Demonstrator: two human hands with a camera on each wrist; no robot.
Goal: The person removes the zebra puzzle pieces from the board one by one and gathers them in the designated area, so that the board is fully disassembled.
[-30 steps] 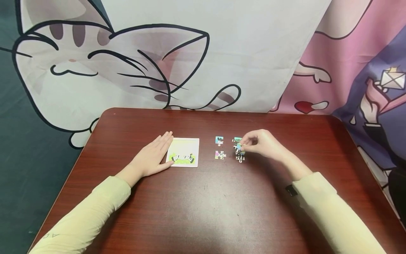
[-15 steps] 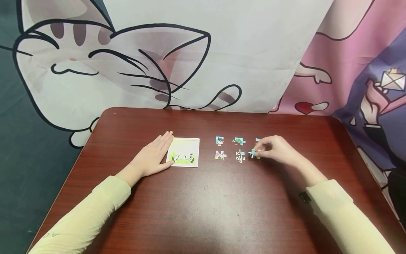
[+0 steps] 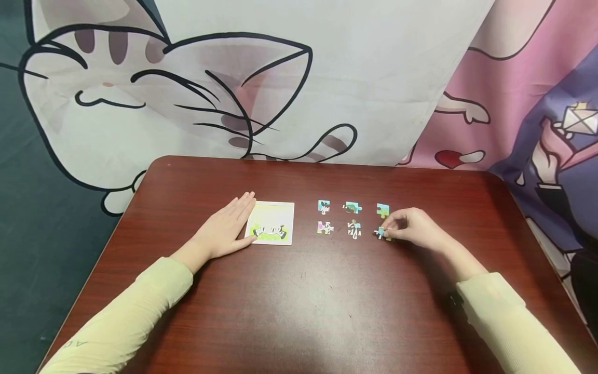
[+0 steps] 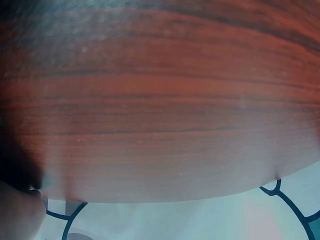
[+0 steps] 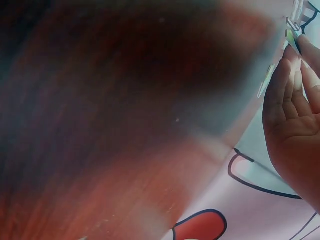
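Observation:
My left hand lies flat, fingers straight, with its thumb and fingertips at the left edge of a square white card that has a zebra picture along its bottom. Between thumb and fingers, my right hand pinches a blue, black and white jigsaw piece, partly covered by the fingertips. In the right wrist view that piece shows edge-on at the fingertips. Just behind the hand lies a blue and green jigsaw piece. The left wrist view shows mostly tabletop, with a bit of hand at its lower left corner.
Left of the right hand, several other jigsaw pieces lie apart in two rows, among them a blue and green one and a pink-marked one. The brown table ends at a cartoon cat backdrop.
My right hand has moved right with its jigsaw piece, uncovering pieces in the middle. A blue and green piece now lies in the back row at right. The left hand has stayed put.

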